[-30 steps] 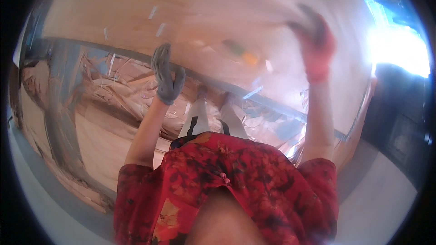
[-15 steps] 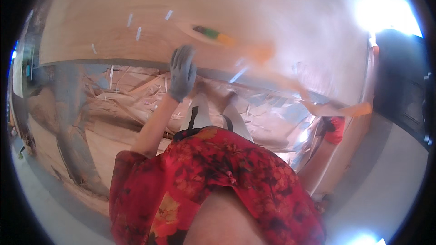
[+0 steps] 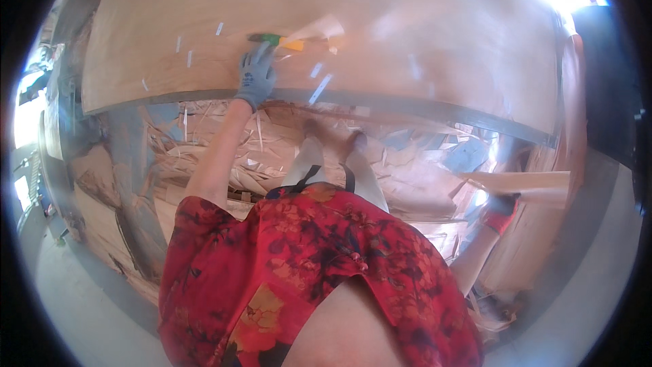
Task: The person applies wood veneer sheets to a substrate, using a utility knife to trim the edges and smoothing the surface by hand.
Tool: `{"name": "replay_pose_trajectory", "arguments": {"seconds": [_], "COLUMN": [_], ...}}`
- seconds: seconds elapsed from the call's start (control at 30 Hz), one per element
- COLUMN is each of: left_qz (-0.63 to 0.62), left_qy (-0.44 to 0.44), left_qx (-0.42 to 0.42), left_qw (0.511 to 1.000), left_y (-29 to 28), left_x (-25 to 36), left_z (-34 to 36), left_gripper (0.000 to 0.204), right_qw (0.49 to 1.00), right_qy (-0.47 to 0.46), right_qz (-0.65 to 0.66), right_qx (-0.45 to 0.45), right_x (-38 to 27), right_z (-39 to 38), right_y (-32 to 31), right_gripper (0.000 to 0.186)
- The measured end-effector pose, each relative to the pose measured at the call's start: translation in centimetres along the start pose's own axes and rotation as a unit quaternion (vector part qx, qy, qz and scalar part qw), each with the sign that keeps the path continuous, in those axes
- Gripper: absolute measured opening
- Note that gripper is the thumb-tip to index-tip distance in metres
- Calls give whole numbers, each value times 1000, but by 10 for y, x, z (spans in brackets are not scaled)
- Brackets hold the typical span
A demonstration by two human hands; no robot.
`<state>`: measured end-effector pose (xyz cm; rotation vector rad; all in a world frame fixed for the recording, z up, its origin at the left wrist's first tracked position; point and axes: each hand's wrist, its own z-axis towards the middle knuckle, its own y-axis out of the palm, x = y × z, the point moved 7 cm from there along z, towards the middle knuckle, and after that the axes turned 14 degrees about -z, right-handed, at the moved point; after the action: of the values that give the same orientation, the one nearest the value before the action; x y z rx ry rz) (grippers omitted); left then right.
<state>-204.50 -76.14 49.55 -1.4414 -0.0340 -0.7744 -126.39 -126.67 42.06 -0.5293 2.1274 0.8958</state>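
Observation:
A wide sheet of pale wood veneer [image 3: 170, 0] spreads in front of me. On it lies a slim tool with a green and yellow handle [image 3: 291, 44]; its kind does not show clearly. My left hand [image 3: 257, 80], in a blue-grey glove, reaches over the sheet's near edge, fingers stretched out with the tips at the tool's green end. At the lower right, my right hand [image 3: 501, 213], in a red and dark glove, is close beneath a long strip of veneer [image 3: 526, 181]. Its fingers are blurred, so a hold on the strip cannot be made out.
Several small white pieces [image 3: 320, 89] lie on the sheet. A grey edge [image 3: 407, 105] runs along its near side. Broken veneer scraps [image 3: 210, 143] cover the ground around my legs. A dark panel [image 3: 611, 75] stands at the right, below bright light.
My left hand has moved forward to the green-handled tool, which was out of its reach before. The view has shifted. My right hand stays low at the right, beside the veneer strip.

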Motion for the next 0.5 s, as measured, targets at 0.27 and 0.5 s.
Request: {"name": "replay_pose_trajectory", "arguments": {"seconds": [0.27,0.5], "left_qz": [26,-85], "left_qy": [-11,-11], "left_qx": [64,88], "left_qw": [998,992], "left_y": [-29,-9], "left_x": [7,-6], "left_z": [-14,-2], "left_gripper": [60,65], "right_qw": [793,739], "right_qy": [-66,-303], "right_qz": [-468,-598], "right_qx": [384,-62], "right_x": [-43,67], "right_z": [-52,31], "right_y": [0,456], "right_gripper": [57,72]}}
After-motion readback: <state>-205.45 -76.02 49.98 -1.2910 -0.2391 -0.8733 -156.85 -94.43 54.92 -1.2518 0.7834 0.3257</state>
